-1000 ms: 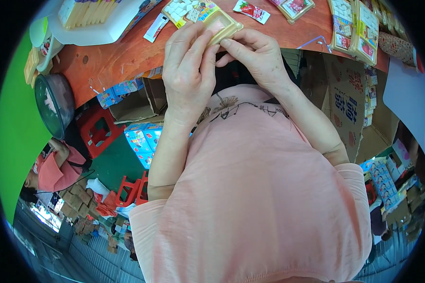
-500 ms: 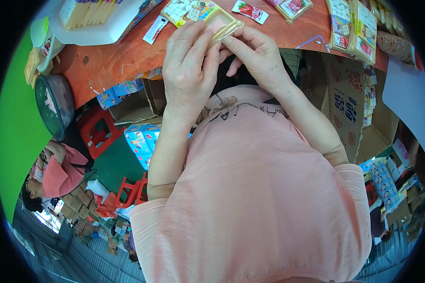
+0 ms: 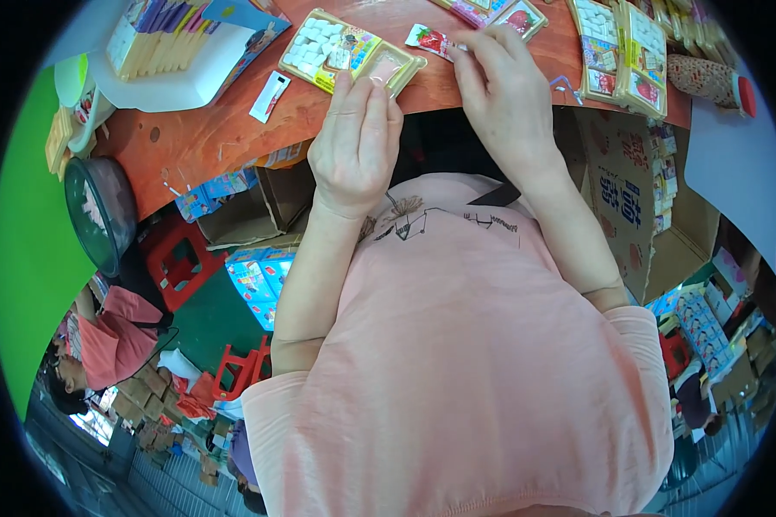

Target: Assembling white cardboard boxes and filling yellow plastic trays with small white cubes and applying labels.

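A plastic tray pack (image 3: 345, 52) lies tilted on the table, with white marshmallow-like pieces in one compartment and a small pinkish item in the compartment at its near right end. My left hand (image 3: 353, 146) holds this tray's near edge, its fingers close together; the thumb is mostly hidden. To the right, my right hand (image 3: 513, 99) has thumb and fingertips closed on the end of a red-and-white strawberry sachet (image 3: 428, 39). A second small white sachet (image 3: 270, 96) lies left of the tray.
The reddish wooden table (image 3: 207, 129) bears a white box of wooden sticks (image 3: 168, 52), packed trays (image 3: 625, 60) and a red-capped jar (image 3: 707, 84). A dark bowl (image 3: 101, 207) stands at the left edge. Below are cardboard boxes (image 3: 616, 185) and red stools (image 3: 177, 258); another person (image 3: 121, 332) is at left.
The tray has gone from between both hands down onto the table. My right hand left it and moved up and right to the strawberry sachet; my left hand stays at the tray.
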{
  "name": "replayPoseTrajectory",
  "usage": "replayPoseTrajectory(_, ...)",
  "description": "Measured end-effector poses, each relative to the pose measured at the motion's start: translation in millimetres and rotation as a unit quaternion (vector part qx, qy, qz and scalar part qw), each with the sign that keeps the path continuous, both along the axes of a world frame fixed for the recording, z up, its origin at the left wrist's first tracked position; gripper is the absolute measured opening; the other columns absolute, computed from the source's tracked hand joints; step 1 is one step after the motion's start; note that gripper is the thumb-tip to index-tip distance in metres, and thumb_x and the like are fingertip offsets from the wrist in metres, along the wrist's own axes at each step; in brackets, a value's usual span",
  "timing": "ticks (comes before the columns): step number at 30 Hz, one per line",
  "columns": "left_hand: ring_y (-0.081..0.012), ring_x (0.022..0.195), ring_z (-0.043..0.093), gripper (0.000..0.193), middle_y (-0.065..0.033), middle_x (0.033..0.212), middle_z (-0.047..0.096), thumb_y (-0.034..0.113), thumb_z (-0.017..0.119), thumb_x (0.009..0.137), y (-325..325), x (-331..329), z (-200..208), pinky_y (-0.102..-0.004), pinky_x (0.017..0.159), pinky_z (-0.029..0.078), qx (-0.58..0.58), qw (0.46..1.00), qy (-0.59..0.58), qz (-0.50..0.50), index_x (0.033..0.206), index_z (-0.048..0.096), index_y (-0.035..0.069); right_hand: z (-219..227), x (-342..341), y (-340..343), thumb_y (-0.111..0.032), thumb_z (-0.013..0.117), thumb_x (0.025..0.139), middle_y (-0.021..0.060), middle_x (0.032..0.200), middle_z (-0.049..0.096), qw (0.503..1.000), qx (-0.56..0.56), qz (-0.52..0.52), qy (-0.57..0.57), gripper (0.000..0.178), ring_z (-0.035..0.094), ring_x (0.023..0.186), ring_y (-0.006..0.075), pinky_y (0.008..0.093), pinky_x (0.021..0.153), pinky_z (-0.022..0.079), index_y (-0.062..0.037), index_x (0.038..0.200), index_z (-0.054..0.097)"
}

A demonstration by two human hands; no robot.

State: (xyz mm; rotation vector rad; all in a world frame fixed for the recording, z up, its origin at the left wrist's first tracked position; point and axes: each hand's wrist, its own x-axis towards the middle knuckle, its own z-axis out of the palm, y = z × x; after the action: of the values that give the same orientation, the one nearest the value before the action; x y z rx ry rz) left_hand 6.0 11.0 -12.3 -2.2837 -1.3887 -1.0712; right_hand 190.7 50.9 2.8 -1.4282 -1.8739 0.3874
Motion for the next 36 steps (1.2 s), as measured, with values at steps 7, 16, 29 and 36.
replayPoseTrajectory(7, -0.0387, 0.092, 0.074, 0.019, -0.0165, 0.096, 0.071, -0.002, 0.078, 0.079, 9.5, 10.3, 5.2, -0.0391, 0.075, 0.063, 0.005, 1.0, -0.005, 0.016, 0.096, 0.068, -0.005, -3.9, -5.5, 4.1, -0.019, 0.07, 0.093, 0.01, 0.097, 0.061, 0.994, -0.062, -0.02, -0.094, 0.017, 0.067, 0.079, 0.0324, 0.0411, 0.069, 0.056, -0.0044, 0.101, 0.067)
replayPoseTrajectory(16, -0.0392, 0.09, 0.075, 0.019, -0.0169, 0.095, 0.071, -0.001, 0.077, 0.08, 15.5, 11.5, 2.1, -0.0388, 0.072, 0.064, 0.015, 1.0, -0.009, 0.025, 0.094, 0.065, -0.003, 22.6, 14.9, -11.8, -0.012, 0.071, 0.091, -0.0023, 0.073, 0.058, 0.922, -0.305, 0.043, 0.236, 0.015, 0.05, 0.067, 0.0023, 0.0223, 0.061, 0.044, -0.001, 0.09, 0.062)
replayPoseTrajectory(29, -0.0411, 0.093, 0.074, 0.015, -0.0188, 0.098, 0.071, 0.001, 0.076, 0.083, 7.9, 15.2, -0.9, -0.04, 0.073, 0.063, -0.006, 1.0, 0.003, 0.021, 0.094, 0.068, -0.005, 11.1, 6.7, 3.3, -0.009, 0.068, 0.092, -0.0036, 0.075, 0.057, 0.896, -0.352, 0.204, 0.178, 0.011, 0.05, 0.069, 0.0032, 0.0224, 0.063, 0.044, 0.0005, 0.095, 0.064)
replayPoseTrajectory(36, -0.0427, 0.097, 0.073, 0.015, -0.0175, 0.103, 0.07, 0.001, 0.076, 0.082, 1.9, 13.8, -3.7, -0.0389, 0.072, 0.062, -0.015, 1.0, 0.001, 0.012, 0.096, 0.071, -0.003, -5.1, 3.5, 10.0, -0.012, 0.069, 0.095, -0.0025, 0.081, 0.064, 0.849, -0.39, 0.206, 0.292, 0.013, 0.058, 0.076, 0.0035, 0.0206, 0.07, 0.048, 0.0003, 0.094, 0.067)
